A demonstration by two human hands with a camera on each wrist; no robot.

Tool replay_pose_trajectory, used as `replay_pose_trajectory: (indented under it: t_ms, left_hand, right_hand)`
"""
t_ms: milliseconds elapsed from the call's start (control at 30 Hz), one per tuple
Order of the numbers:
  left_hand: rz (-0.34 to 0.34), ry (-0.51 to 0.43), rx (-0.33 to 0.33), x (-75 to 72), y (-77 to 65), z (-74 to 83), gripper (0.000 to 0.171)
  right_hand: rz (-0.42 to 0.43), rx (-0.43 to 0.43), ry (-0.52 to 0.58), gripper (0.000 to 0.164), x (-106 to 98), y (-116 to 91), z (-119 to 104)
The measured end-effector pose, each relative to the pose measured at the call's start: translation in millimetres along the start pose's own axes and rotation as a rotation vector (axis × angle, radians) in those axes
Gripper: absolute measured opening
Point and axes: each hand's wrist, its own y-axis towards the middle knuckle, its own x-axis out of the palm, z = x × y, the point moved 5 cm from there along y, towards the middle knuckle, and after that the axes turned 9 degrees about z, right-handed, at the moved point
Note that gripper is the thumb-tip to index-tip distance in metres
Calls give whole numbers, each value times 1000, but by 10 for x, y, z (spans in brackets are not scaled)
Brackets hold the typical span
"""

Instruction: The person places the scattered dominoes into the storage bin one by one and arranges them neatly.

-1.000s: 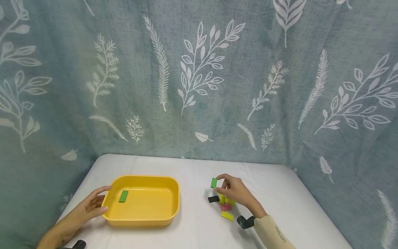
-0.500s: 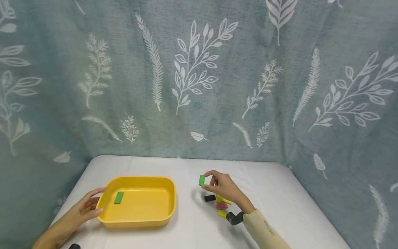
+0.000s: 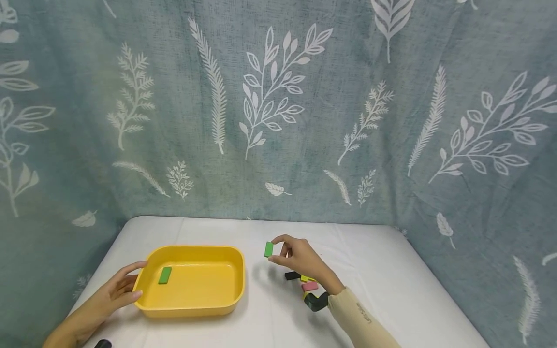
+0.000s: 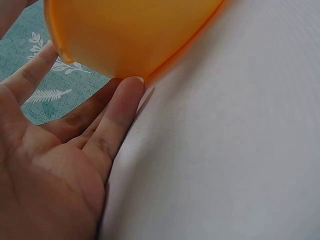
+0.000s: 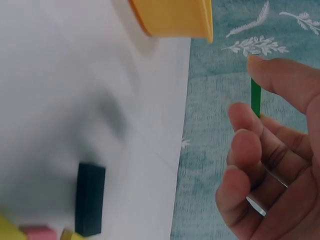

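A blue-green curtain with a white leafy print hangs beyond the far edge of the white worktop and along its left and right edges. The worktop's two far corners are rounded.

Reaches forward with left arm and right arm. Spreads thumb and index finger of left hand wide apart, bending the rest loosely. Pinches between thumb and index finger of raised right hand, curling the other fingers toward the palm.

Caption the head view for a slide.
Left hand touching the yellow tray, right hand pinching a green block aloft.
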Motion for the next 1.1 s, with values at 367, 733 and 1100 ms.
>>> replay_pose_trajectory:
  t_ms: [367,733,1100]
  left_hand:
    - [-4,-1,3,-4,0,-2,70]
    - [4,11,8,-7,6,4,70]
    - [5,11,-28,-4,8,-1,71]
  right_hand:
    - [-10,-54,20,45,128,117,-266]
    - [-41,-80,28,46,258,213,-464]
    - [-82,-126,26,45,467,331,-685]
